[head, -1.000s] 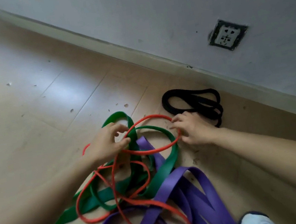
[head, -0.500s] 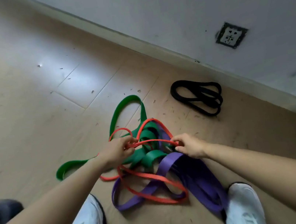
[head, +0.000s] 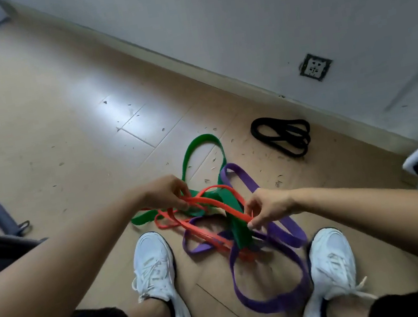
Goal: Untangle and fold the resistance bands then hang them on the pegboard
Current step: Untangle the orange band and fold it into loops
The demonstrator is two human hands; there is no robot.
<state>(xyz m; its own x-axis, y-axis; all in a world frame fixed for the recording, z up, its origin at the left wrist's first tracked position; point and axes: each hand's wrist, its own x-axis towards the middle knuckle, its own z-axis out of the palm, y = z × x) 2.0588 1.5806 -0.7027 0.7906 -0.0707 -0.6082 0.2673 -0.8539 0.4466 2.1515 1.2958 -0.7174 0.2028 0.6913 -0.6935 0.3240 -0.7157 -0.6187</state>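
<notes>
Between the two hands, a narrow red band [head: 211, 204] runs in a raised span above the floor [head: 45, 115]. The left hand [head: 168, 193] pinches one end of this span with thumb and fingertips closed on it. The right hand [head: 267, 208] pinches the other end in the same manner. The hands are held apart, with the span between them.

Below the hands, the rest of the red band lies tangled with a wide green band [head: 200, 143] and a wide purple band [head: 276, 298]. The green band loops away beyond the left hand and also hangs under the right hand. The purple band spreads toward the person, between two white shoes [head: 156, 271].

Beyond the right hand, a black band [head: 281, 136] lies coiled by itself, well apart from the tangle and near the wall [head: 234, 17].
</notes>
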